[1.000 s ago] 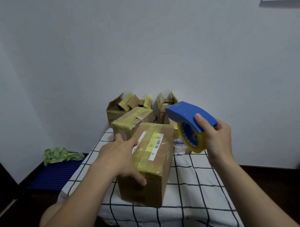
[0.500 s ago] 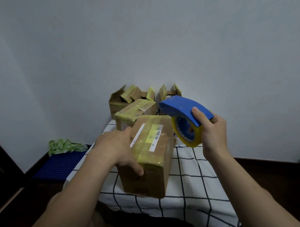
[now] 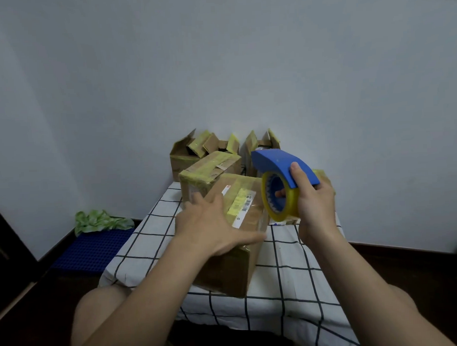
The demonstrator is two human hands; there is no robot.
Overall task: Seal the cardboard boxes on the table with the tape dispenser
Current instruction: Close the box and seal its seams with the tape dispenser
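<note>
On the left hand (image 3: 211, 225), the fingers (image 3: 246, 238) now lie spread and straight, pressing on top of the nearest cardboard box (image 3: 233, 271) instead of hooking its corner as before. The right hand (image 3: 315, 208) grips the blue tape dispenser (image 3: 279, 162), which has been brought closer to the box's right side. The box sits near the desk's (image 3: 284, 256) front edge, steadied, so taping looks imminent. Open boxes (image 3: 188, 158) wait at the far edge.

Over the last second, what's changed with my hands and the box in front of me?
The left hand let go of the near left edge of the front box and now lies flat on its top, fingers spread. The right hand still holds the tape dispenser raised at the box's right side. The boxes behind stayed put.
</note>
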